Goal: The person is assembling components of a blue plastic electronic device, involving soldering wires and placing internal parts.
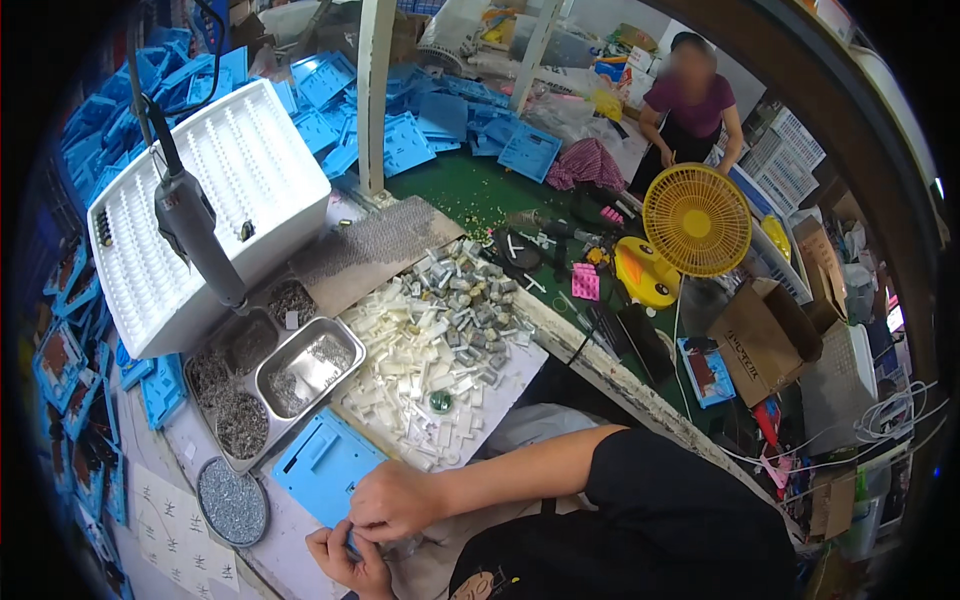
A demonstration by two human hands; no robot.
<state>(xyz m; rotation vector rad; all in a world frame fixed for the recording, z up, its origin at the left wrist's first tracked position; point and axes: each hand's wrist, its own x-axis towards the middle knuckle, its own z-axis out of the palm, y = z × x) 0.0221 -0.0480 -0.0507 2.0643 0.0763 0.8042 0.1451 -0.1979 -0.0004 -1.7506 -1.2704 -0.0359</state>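
A flat blue plastic panel with a raised bar and slots lies on the table in front of me. My right hand is over its near right corner, fingers bent and pressed together at the tips. Just below, my left hand is closed, its thumb and fingers meeting the right fingertips. A bit of blue shows between the two hands; whether it belongs to the panel or is a separate part I cannot tell. What the right fingers pinch is hidden.
Beyond the panel are a steel tray of screws, a heap of white plastic parts and small motors, and a round dish of screws. An electric screwdriver hangs by a white rack. Across the bench, a person holds a yellow basket.
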